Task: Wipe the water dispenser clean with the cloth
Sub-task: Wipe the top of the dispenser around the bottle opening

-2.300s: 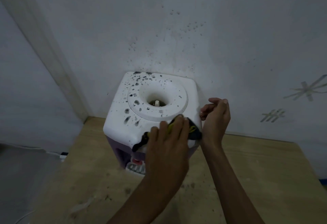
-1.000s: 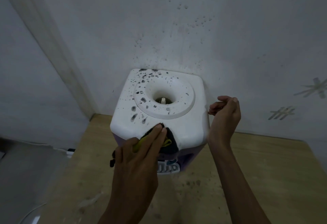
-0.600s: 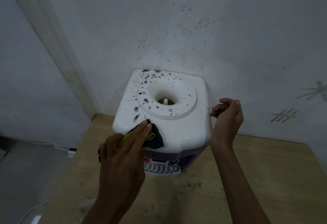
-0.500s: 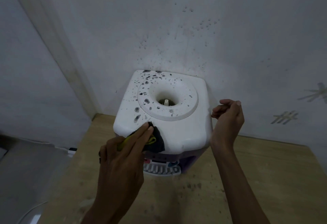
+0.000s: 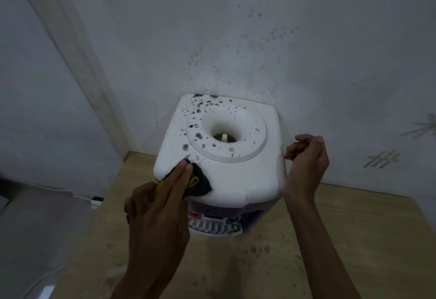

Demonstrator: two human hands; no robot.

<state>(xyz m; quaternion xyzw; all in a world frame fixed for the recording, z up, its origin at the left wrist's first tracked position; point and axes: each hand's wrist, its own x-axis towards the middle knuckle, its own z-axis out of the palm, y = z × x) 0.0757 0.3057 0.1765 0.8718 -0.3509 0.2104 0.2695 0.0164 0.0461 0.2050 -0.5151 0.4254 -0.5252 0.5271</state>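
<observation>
On the near-left corner of the white plastic water dispenser (image 5: 236, 173), our left hand (image 5: 158, 211) pressed the dark yellow-trimmed cloth (image 5: 199, 182), fingers extended; dark splatters lay just beyond, up-left. Our right hand (image 5: 306, 164) hovered loosely curled, empty.

The dispenser (image 5: 236, 171) stands on the table (image 5: 330, 239) at frame centre, its back against the wall (image 5: 212, 39); the cloth (image 5: 200, 183) lies on the dispenser's top at its lower-left corner, under the left hand (image 5: 160, 209), which reaches up from the bottom of the frame; the right hand (image 5: 306, 161) is just right of the dispenser's top; the drip tray (image 5: 214, 226) sits low on the dispenser's front, facing the bottom of the frame; the floor (image 5: 35, 228) fills the lower left.
</observation>
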